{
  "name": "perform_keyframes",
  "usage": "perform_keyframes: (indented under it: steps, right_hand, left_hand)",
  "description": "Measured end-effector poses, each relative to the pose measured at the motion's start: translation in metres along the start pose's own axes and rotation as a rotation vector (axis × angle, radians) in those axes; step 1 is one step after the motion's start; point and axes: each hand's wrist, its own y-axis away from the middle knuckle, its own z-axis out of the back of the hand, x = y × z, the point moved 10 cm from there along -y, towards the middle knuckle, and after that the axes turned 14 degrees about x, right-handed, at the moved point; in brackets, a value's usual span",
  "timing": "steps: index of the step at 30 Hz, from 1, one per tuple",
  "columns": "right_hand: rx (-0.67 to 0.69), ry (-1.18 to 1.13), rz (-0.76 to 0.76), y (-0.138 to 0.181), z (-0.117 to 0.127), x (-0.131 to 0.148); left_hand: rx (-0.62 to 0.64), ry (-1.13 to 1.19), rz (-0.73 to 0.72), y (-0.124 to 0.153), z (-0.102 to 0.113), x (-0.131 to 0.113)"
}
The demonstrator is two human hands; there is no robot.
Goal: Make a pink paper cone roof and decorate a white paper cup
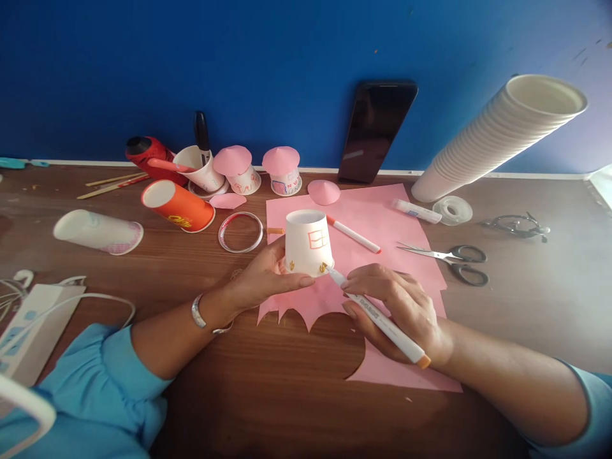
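My left hand [268, 277] is closed round a white paper cup [301, 242], which bears a red window drawing and small yellowish-brown marks near its lower rim. In my right hand [396, 306] is a white marker [387, 328] with an orange end, its tip at the cup's lower right. Beneath both hands lies a pink paper sheet [382, 223] with scalloped cuts along its near edge. On the sheet, behind the cup, are a pink paper cone [324, 192] and a red-tipped white marker [356, 236].
Two small cups with pink cone roofs [281, 162] stand by the blue wall. A phone [377, 131] leans there. To the right are stacked paper cups [497, 137], scissors [454, 258] and clear tape [452, 210]. An orange cup [179, 205] and a power strip [38, 331] lie left.
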Motion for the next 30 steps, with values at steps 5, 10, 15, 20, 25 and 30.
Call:
perform_keyframes:
  steps: [5,10,15,20,25,30]
  right_hand:
    - [-0.005,0.007,0.002,0.0002,0.0007,0.0003]
    - [-0.008,0.0,-0.007,0.0,0.0004,-0.0006]
    - [-0.002,0.006,-0.012,-0.0008,-0.0003,-0.0009]
    - [-0.001,0.017,-0.012,-0.0005,-0.0001,-0.0008]
    - [0.003,0.012,-0.018,-0.0008,0.0005,-0.0008]
    - [0.0,0.018,-0.018,-0.0015,0.0011,0.0004]
  left_hand:
    - [0.009,-0.035,0.014,0.001,0.0015,0.002]
    - [0.038,-0.015,0.026,0.0012,-0.0017,0.0015]
    - [0.025,-0.015,0.03,0.0018,-0.0002,0.0025]
    - [0.022,-0.014,0.037,0.002,0.0004,0.0044]
    - [0.029,-0.008,0.06,0.0024,-0.0013,0.0053]
    - [0.024,-0.017,0.06,0.0021,-0.0016,0.0028]
